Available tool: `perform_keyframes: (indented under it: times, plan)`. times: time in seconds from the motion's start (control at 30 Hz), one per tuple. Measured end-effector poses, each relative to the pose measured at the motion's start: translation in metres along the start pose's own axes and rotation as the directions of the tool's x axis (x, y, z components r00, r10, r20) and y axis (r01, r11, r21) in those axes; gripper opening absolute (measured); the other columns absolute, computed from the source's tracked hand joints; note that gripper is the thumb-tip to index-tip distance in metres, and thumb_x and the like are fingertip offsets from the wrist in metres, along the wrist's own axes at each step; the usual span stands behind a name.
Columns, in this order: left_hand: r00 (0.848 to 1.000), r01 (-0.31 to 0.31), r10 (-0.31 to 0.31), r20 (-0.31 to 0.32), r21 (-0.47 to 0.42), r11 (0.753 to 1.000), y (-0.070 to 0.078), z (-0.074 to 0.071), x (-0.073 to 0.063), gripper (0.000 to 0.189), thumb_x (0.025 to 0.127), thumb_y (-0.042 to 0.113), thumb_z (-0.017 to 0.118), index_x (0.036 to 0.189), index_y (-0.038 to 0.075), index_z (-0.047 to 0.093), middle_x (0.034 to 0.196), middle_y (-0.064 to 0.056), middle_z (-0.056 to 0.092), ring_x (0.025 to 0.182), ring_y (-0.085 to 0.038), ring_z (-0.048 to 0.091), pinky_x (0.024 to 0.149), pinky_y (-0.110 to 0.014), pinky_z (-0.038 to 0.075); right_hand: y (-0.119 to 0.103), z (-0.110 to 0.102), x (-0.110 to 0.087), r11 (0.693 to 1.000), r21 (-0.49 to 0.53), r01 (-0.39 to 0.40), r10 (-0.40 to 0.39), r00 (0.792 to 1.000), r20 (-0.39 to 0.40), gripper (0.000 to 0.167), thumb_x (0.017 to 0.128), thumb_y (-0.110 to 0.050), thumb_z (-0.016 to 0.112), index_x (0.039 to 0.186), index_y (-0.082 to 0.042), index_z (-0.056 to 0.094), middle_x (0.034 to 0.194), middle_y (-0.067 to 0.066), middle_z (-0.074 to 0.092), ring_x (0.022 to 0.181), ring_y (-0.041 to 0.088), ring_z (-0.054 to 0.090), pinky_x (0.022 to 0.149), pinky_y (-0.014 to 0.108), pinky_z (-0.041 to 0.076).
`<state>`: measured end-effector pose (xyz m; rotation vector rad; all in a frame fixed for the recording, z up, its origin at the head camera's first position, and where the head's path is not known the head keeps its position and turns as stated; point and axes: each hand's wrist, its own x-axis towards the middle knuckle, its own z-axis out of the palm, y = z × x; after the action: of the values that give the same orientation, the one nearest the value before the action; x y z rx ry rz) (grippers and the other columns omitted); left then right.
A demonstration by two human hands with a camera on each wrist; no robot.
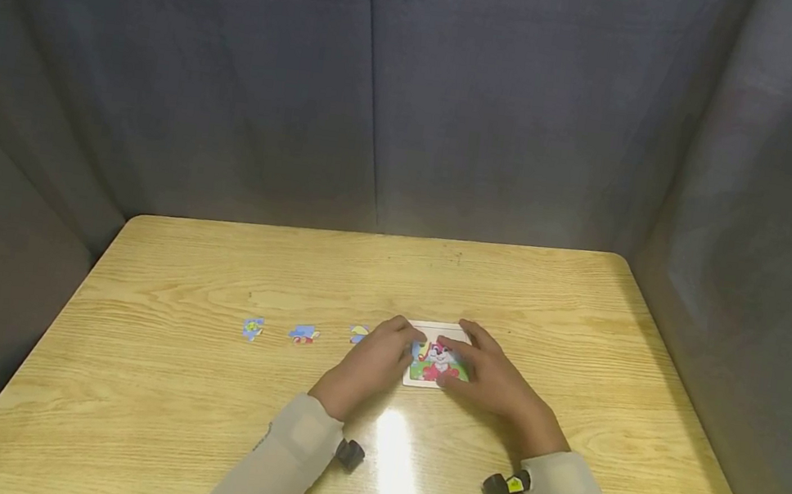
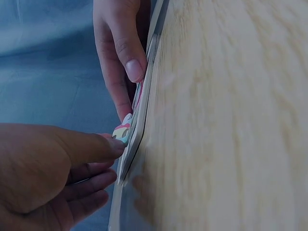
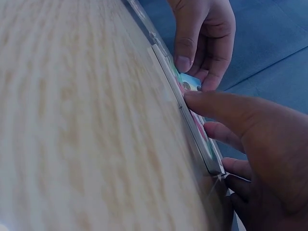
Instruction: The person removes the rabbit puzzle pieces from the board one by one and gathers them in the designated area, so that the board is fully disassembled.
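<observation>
A small jigsaw puzzle in a white frame [image 1: 416, 382] lies on the table, with a pink-and-white cartoon animal on its joined pieces [image 1: 438, 358]. My left hand [image 1: 376, 360] is at the frame's left side, pinching a puzzle piece [image 3: 190, 82] between thumb and fingers; the piece is tilted up from the frame. From the right, my right hand [image 1: 494, 377] spans the puzzle. Its thumb presses near the lower edge, and its spread fingers touch the picture and the frame's far edge. Part of the picture is hidden under this hand.
Loose puzzle pieces lie in a row left of the frame: one at the far left [image 1: 253, 328], a blue-and-red one [image 1: 304, 334], and one beside my left hand [image 1: 359, 333]. The wooden table [image 1: 162, 400] has grey curtains [image 1: 236, 96] behind and at both sides.
</observation>
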<state>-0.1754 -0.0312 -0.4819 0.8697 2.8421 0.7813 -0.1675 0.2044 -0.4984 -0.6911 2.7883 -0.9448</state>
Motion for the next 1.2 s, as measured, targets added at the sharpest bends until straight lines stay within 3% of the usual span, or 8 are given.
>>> perform_keyframes:
  times: [0.37,0.83,1.2]
  plan:
    - [0.999,0.037,-0.036,0.031,-0.034,0.999,-0.0006,-0.0007,-0.0005,0.030,0.098,0.008,0.057,0.128,0.007,0.060,0.120,-0.006,0.057,0.106,-0.019,0.057,0.093,-0.025,0.050,0.0024,0.0015,-0.0002,1.000,0.001,-0.005,0.005,1.000,-0.005,0.062,0.089,-0.048,0.068,0.142,-0.022,0.052,0.159,0.013,0.020,0.145,0.036,0.017,0.108,0.062,0.030]
    - [0.997,0.051,-0.051,0.051,-0.005,0.999,-0.0002,-0.0017,-0.0012,0.035,0.097,0.015,0.062,0.130,0.007,0.059,0.122,-0.006,0.055,0.107,-0.020,0.055,0.094,-0.027,0.050,0.0022,0.0053,0.0005,1.000,0.021,-0.002,0.002,1.000,-0.023,0.060,0.089,-0.046,0.069,0.142,-0.023,0.052,0.159,0.013,0.020,0.143,0.038,0.022,0.106,0.063,0.033]
    - [0.997,0.077,-0.077,0.012,-0.009,0.997,-0.0027,-0.0036,-0.0008,0.032,0.097,0.019,0.061,0.128,0.009,0.061,0.125,-0.006,0.059,0.110,-0.022,0.060,0.092,-0.033,0.053,0.0015,0.0044,-0.0002,1.000,0.019,-0.005,0.006,1.000,-0.029,0.059,0.089,-0.045,0.069,0.141,-0.022,0.053,0.159,0.014,0.021,0.143,0.038,0.022,0.106,0.062,0.033]
